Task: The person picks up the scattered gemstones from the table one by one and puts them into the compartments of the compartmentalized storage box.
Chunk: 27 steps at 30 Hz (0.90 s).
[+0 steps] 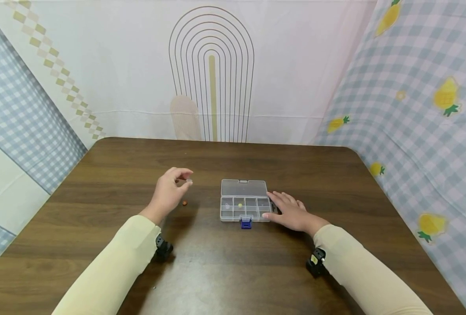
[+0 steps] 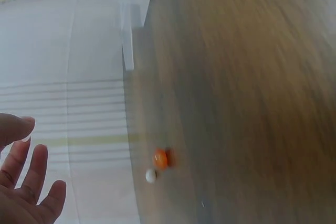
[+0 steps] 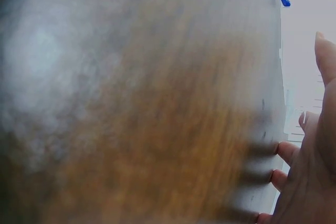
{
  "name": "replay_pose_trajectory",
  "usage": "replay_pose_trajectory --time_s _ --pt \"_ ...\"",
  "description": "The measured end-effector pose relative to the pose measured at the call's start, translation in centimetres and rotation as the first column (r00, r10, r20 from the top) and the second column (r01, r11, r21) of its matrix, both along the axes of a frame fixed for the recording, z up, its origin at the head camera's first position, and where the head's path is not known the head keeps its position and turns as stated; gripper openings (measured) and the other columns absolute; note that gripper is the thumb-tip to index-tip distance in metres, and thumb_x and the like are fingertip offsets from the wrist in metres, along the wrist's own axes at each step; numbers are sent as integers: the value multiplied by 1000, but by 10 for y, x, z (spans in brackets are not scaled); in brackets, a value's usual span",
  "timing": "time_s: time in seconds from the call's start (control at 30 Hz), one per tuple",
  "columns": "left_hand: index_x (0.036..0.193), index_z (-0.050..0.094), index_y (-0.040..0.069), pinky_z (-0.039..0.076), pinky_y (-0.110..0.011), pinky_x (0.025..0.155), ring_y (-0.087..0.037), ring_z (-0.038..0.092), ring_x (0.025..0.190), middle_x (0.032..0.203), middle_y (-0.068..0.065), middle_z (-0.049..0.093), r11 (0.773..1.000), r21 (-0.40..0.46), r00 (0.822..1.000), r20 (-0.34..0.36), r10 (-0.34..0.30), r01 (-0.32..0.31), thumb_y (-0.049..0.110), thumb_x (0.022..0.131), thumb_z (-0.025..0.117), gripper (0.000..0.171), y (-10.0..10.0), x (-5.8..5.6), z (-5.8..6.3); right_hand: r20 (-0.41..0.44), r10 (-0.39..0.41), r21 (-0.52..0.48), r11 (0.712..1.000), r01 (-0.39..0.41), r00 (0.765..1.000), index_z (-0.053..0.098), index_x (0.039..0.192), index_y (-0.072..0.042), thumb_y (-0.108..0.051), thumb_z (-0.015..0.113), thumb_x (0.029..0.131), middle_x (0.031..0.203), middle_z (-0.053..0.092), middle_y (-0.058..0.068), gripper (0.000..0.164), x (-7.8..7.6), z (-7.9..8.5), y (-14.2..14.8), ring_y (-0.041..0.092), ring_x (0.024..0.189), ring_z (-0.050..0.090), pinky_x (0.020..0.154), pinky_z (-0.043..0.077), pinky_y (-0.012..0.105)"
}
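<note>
A clear plastic compartment box [image 1: 226, 214] lies on the table with its lid [image 1: 243, 188] folded back. It has a blue latch [image 1: 246, 224] at the front. A yellow bead [image 1: 240, 205] and a pale bead [image 1: 227, 206] sit in separate compartments. Left of the box, my left hand [image 1: 166, 192] is raised over the table, thumb and forefinger pinching a small whitish bead [image 1: 189, 180]. An orange bead [image 2: 161, 159] and a white bead [image 2: 150, 176] lie close together on the table near that hand. My right hand [image 1: 290, 213] touches the box's right end, fingers spread.
The brown wooden table [image 1: 225, 271] reaches back to a white patterned cloth [image 1: 138, 70]. Checked cloth [image 1: 426, 144] hangs at the right side. A tiny speck [image 1: 154, 287] lies near the left forearm.
</note>
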<state>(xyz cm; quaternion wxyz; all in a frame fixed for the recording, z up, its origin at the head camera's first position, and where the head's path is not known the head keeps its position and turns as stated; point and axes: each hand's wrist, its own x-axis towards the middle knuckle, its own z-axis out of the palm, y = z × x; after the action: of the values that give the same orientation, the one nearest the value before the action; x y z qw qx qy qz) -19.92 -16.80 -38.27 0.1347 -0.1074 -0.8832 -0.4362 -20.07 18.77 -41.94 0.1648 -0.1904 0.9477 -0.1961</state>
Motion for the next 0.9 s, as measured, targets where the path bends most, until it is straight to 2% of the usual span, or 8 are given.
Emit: replay_pose_trajectory --time_s 0.27,0.53,0.73,0.9 --pt "112 66 0 47 -49 94 -34 58 100 99 -14 60 999 18 1000 15 -27 26 0 87 68 25 21 -2 2 9 -1 10 1000 1 1000 17 156 -17 -69 45 90 160 14 15 89 0 1 0 40 146 6 108 6 69" --pt "107 67 0 49 -47 91 -31 58 97 98 -14 61 997 24 997 -14 -77 77 -1 85 69 22 45 -4 0 13 -9 1 1000 9 1000 16 156 -19 -72 43 88 161 13 13 90 -1 -2 1 37 146 5 109 5 68" --pt "108 68 1 49 -46 89 -27 59 95 97 -11 61 997 6 996 -28 -81 81 -1 85 70 23 60 -5 0 22 -15 -7 1000 15 1000 15 156 -19 -69 46 89 161 11 11 89 -3 -5 2 35 147 3 109 4 67" --pt "108 68 1 49 -44 90 -25 59 96 99 -10 62 996 7 996 -6 -89 89 -1 86 69 22 71 -5 0 21 -13 -5 1000 13 1000 15 156 -20 -72 44 88 161 12 10 91 -4 -6 3 35 147 3 109 5 67"
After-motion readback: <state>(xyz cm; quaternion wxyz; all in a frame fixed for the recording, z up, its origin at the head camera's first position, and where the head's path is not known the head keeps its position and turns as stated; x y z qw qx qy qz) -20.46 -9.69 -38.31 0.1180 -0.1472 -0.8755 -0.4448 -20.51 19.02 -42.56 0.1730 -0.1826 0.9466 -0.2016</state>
